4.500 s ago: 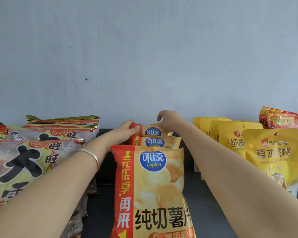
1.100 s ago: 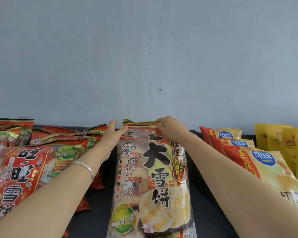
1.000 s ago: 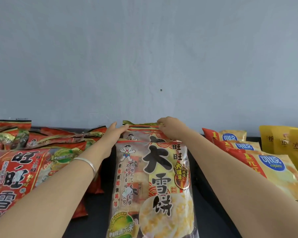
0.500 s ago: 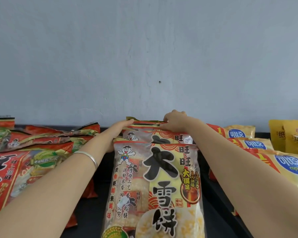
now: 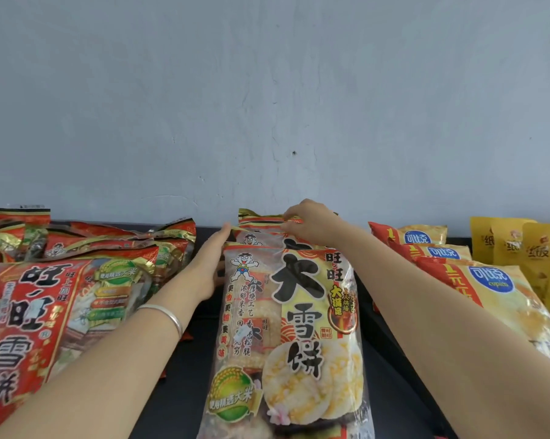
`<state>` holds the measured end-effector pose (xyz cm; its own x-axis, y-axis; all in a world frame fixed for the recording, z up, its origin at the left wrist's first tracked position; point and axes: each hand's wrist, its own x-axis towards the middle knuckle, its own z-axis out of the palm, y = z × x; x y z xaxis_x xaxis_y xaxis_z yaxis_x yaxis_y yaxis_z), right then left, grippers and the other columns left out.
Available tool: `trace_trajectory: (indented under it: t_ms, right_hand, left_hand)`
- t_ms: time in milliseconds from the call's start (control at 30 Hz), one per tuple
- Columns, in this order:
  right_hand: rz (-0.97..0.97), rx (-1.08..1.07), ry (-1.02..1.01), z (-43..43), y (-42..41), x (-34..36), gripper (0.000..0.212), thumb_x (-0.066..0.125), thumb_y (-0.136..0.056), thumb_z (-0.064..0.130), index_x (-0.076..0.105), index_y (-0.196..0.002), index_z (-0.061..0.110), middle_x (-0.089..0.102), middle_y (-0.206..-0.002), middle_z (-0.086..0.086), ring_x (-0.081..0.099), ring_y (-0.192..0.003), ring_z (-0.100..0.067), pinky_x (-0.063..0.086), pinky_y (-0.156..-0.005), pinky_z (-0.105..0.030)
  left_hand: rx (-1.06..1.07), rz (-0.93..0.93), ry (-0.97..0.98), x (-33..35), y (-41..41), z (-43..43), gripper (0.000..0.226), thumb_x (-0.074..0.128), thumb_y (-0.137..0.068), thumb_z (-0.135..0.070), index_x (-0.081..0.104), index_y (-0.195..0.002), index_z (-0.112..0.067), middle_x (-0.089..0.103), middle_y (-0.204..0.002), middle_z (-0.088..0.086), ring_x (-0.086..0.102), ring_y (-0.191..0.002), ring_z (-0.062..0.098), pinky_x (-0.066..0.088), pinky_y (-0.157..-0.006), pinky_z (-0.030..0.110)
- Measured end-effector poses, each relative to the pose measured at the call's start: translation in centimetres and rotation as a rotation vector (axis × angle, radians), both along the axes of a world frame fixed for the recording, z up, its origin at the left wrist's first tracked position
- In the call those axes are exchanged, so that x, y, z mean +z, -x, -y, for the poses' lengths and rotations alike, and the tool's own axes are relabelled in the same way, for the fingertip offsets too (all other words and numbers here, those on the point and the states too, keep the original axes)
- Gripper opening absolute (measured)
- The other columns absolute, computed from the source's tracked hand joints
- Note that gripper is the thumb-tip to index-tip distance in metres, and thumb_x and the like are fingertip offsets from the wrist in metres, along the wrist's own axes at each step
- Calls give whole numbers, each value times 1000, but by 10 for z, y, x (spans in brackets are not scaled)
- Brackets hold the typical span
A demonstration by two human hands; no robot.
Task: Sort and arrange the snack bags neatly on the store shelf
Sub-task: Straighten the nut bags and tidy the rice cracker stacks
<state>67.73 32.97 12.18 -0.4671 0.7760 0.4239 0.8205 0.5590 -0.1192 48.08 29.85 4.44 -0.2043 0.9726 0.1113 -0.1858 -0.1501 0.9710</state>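
The front rice cracker bag point(image 5: 286, 327) stands at scene centre on the dark shelf point(image 5: 178, 375), heading a row. The rear rice cracker bags point(image 5: 261, 218) stand directly behind it, near the wall point(image 5: 267, 90).

Left hand point(image 5: 204, 267): fingers straight and together, laid flat against the left side of the row, tips reaching the rear bags' top corner. A bracelet point(image 5: 166, 315) sits on the wrist.

Right hand point(image 5: 311, 223): fingers curled over the top edge of the rear rice cracker bags, gripping the seal.

Left of the row lie red snack bags point(image 5: 45, 296). To the right stand potato chip bags point(image 5: 489, 286), then yellow pouches point(image 5: 514, 245).

Limits of view:
- The front bag hides most of the rear bags, so their number cannot be told.
- The front bag's lower edge is cut off by the frame.
- The right fingertips are partly hidden.
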Motion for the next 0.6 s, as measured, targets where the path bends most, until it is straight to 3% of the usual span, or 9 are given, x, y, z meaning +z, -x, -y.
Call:
trace_trajectory:
  t_ms: [167,267,333,433,600]
  right_hand:
    - [9,-61,-75,39,11,-22,36,44,-95,45,67,-107,21,61,-111,0,58,-94,-21,51,-85,-40]
    - [-20,-223,-219,60,15,-41,40,33,-98,48,60,-84,22,55,-97,0,54,-90,-22,42,-92,-44]
    - [-21,-301,-271,70,18,-55,48,26,-98,51,64,-91,22,61,-104,-1,57,-101,-26,34,-95,-47]
    - [36,-304,-290,72,17,-68,56,23,-95,60,63,-110,25,62,-115,1,57,-111,-28,30,-99,-49]
    - [41,-262,-249,63,0,-69,50,28,-96,59,57,-122,27,57,-129,0,50,-123,-27,27,-104,-50]
  left_hand:
    - [-135,-92,-72,-20,-14,34,52,59,-81,-57,57,-122,-24,69,-110,6,64,-104,27,43,-97,48]
    - [-167,-63,-85,-34,-23,51,51,64,-81,-44,50,-126,-24,68,-111,7,67,-98,25,52,-84,42]
    - [-151,-41,-85,-44,-29,60,60,70,-75,-42,47,-129,-26,67,-112,7,68,-96,25,54,-82,43]
    - [-48,-44,-90,-50,-38,68,55,71,-77,-39,47,-125,-26,64,-110,2,67,-94,20,55,-75,37]
    - [5,-61,-93,-52,-54,67,66,73,-76,-41,42,-131,-24,62,-115,3,65,-99,21,53,-88,45]
